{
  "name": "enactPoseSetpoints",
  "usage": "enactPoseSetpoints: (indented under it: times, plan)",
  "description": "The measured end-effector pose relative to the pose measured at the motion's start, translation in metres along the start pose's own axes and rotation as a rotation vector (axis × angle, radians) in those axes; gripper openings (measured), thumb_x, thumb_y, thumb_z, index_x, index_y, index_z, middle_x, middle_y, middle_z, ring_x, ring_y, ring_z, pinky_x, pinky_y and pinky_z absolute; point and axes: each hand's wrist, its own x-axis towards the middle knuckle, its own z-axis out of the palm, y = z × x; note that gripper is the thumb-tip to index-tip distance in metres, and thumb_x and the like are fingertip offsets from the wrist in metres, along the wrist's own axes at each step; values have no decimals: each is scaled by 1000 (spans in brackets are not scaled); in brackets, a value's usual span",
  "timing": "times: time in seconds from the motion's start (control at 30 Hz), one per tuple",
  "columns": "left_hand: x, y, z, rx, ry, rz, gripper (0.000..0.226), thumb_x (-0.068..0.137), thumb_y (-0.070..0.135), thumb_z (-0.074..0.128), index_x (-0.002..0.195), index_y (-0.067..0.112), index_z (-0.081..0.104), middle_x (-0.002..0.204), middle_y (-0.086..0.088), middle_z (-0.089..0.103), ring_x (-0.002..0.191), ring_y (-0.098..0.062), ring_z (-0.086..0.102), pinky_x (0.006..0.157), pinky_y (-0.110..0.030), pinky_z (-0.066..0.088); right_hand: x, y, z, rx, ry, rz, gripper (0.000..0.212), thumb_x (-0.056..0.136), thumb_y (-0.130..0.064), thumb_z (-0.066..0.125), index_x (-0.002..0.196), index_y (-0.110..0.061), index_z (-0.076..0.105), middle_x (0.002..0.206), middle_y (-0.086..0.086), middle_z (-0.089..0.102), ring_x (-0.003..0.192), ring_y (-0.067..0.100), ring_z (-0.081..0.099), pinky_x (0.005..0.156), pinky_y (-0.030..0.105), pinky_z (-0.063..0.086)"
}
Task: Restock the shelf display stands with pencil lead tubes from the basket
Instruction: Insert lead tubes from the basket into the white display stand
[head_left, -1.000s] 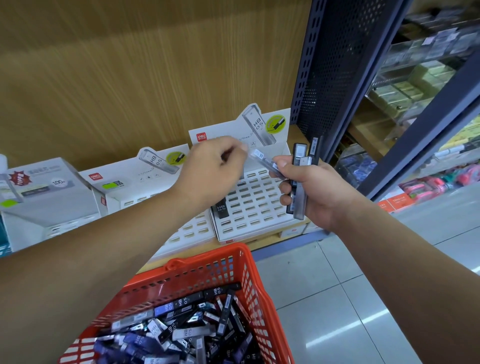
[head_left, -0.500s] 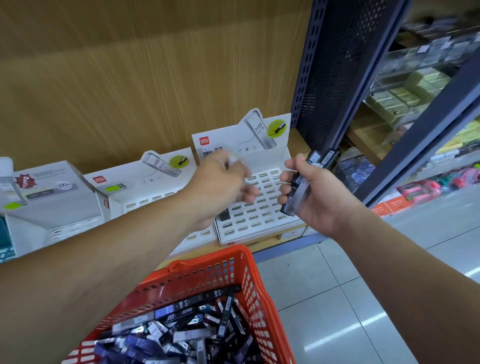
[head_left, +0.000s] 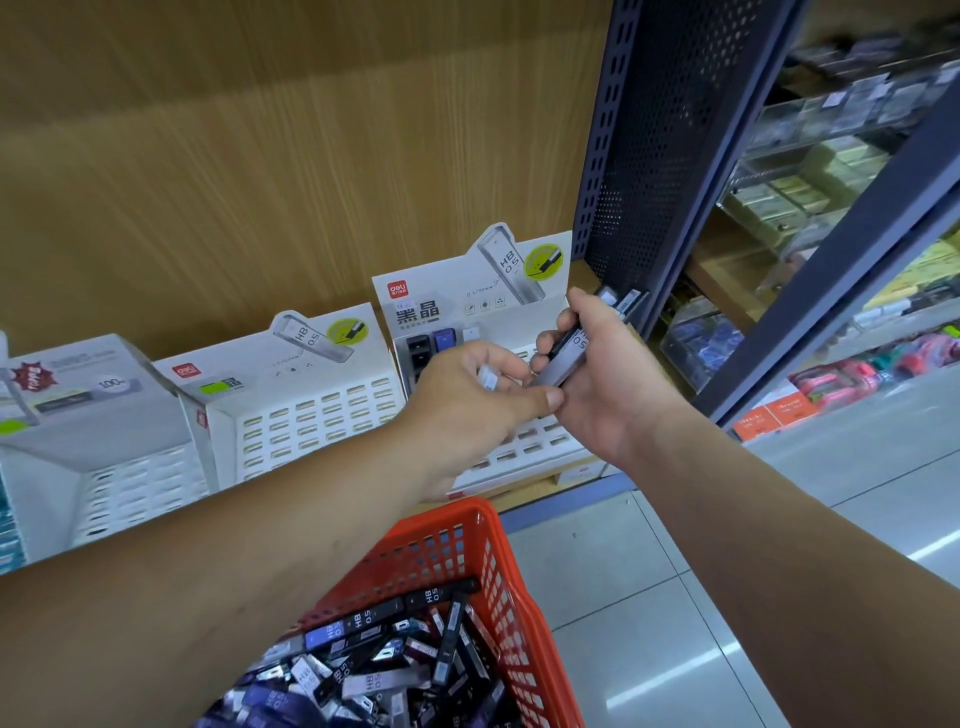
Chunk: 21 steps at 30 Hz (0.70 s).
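Note:
My right hand (head_left: 613, 384) grips a small bundle of pencil lead tubes (head_left: 569, 351), held upright in front of the right display stand (head_left: 441, 306). My left hand (head_left: 467, 405) meets it from the left, its thumb and fingers pinching the lower end of a tube in that bundle. A few tubes (head_left: 434, 343) sit in the top row of that stand's slots. The middle display stand (head_left: 311, 415) shows only vacant slots. Below my arms, the orange basket (head_left: 441, 551) holds several loose tubes (head_left: 374, 660).
A third white display stand (head_left: 88, 415) stands at the far left on the wooden shelf. A dark perforated shelf upright (head_left: 660, 156) rises just right of my hands. More stocked shelves lie beyond it, and grey tiled floor (head_left: 649, 597) is at the lower right.
My left hand went from the bundle to the right stand's slots and has come back to the bundle. The right hand has lifted a little with its tubes.

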Motion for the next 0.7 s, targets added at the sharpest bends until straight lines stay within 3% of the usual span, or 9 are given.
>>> enactPoseSetpoints:
  times: [0.1, 0.2, 0.27, 0.37, 0.57, 0.7]
  plan:
    - [2, 2, -4, -53, -5, -57, 32, 74, 22, 93, 97, 14, 72, 63, 7, 66, 50, -5, 58, 49, -19, 47, 2, 2, 3, -99, 73, -45, 38, 95, -52, 67, 80, -18, 58, 68, -3, 57, 59, 13, 55, 73, 33, 48]
    - [5, 3, -9, -89, -35, -111, 30, 74, 20, 93, 88, 13, 67, 62, -3, 61, 43, -7, 50, 41, -20, 36, 4, 4, 4, -174, 254, -142, 59, 82, -67, 75, 103, -12, 68, 73, 1, 67, 52, 14, 60, 57, 32, 50]
    - [6, 5, -15, -131, -40, -126, 31, 76, 14, 91, 84, 14, 61, 60, -4, 57, 41, -8, 46, 38, -19, 33, 3, 3, 3, -201, 309, -203, 61, 83, -69, 72, 94, -9, 67, 65, 4, 59, 46, 14, 50, 50, 30, 46]
    - [8, 9, -23, -165, -44, -130, 33, 77, 10, 89, 83, 16, 57, 59, -5, 53, 35, -7, 40, 36, -19, 27, -1, 0, 3, -245, 217, -243, 59, 91, -69, 62, 84, -10, 63, 60, 3, 52, 44, 15, 44, 47, 29, 42]
    - [11, 7, -34, -219, 40, -102, 35, 74, 11, 90, 84, 16, 58, 58, -6, 55, 36, -8, 37, 35, -19, 24, 1, -4, 6, -245, 94, -191, 52, 99, -64, 54, 95, -12, 63, 76, 4, 64, 51, 16, 46, 53, 31, 44]
    - [12, 9, -40, -61, 20, -52, 32, 71, 12, 93, 87, 14, 64, 66, -4, 60, 45, -10, 46, 38, -20, 30, 2, -1, 3, -365, 54, -193, 44, 102, -52, 57, 91, -10, 65, 83, 8, 62, 52, 17, 45, 53, 34, 44]
